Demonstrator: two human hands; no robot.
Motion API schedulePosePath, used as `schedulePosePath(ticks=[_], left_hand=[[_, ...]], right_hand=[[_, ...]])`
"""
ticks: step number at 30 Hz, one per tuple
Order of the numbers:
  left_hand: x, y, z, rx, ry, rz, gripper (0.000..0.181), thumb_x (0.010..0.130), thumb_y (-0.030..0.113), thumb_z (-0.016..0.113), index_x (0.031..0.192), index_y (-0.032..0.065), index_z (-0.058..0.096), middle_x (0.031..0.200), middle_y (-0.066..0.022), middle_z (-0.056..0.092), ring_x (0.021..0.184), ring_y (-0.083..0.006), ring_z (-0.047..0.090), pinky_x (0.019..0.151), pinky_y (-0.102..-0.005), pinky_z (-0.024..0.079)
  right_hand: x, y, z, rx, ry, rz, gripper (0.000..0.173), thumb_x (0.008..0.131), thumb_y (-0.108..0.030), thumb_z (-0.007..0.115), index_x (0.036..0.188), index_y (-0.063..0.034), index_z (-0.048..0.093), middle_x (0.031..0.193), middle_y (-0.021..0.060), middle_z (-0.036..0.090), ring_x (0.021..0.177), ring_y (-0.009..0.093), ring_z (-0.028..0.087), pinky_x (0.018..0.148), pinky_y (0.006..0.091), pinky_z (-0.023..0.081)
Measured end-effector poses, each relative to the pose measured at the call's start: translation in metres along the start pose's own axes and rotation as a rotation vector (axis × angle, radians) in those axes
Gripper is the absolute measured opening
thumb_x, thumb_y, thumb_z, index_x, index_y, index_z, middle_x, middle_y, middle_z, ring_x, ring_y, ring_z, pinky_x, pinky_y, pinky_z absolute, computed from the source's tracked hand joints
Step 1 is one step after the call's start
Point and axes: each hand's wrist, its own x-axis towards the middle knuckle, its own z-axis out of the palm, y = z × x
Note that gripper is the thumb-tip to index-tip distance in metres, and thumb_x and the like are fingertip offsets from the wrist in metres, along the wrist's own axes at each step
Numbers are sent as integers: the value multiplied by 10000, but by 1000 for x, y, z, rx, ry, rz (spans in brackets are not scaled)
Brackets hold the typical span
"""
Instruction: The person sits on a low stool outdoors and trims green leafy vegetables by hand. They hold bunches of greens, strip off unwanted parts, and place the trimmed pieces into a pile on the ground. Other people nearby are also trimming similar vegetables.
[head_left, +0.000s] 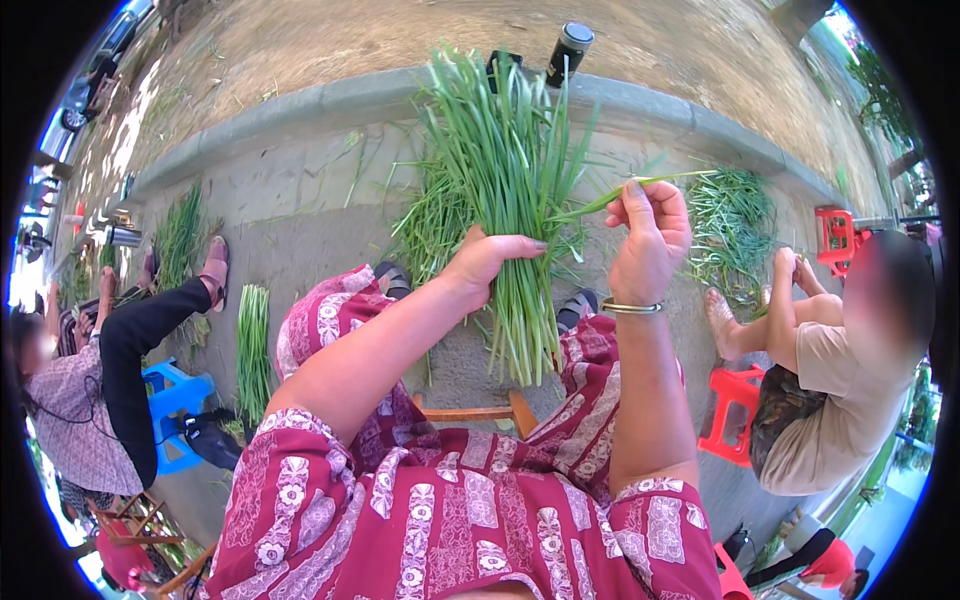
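Observation:
A thick bundle of long green leafy stalks, possibly garlic chives, is gripped around its middle by my left hand. The leaf tips point away from me and the pale cut ends hang towards my lap. To the right of the bundle, my right hand pinches a single leaf blade between thumb and fingers. That blade still reaches back to the bundle's side. Beneath the bundle, a loose heap of green leaves lies on the pavement between my feet.
A stone kerb runs across, with a dark flask and a phone-like dark object by it. Another bundle lies left. Loose leaves lie right. Seated people flank me, near a blue stool and a red stool.

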Motion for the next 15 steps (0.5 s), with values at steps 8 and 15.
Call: schedulePosePath(ticks=[8,15], left_hand=[[3,2,0,53,4,70,281,687,33,623,960,-9,573,825,-100,622,732,-195,618,674,-336,515],[8,-30,-24,190,221,75,352,624,30,679,956,-12,571,812,-94,623,724,-205,619,667,-349,516]], right_hand=[[-9,-5,7,-45,-24,-116,54,840,0,554,860,-22,509,751,39,556,614,88,533,544,216,468],[19,-63,1,-116,147,-533,16,865,-5,506,854,-13,496,762,63,559,623,115,556,541,249,505]])
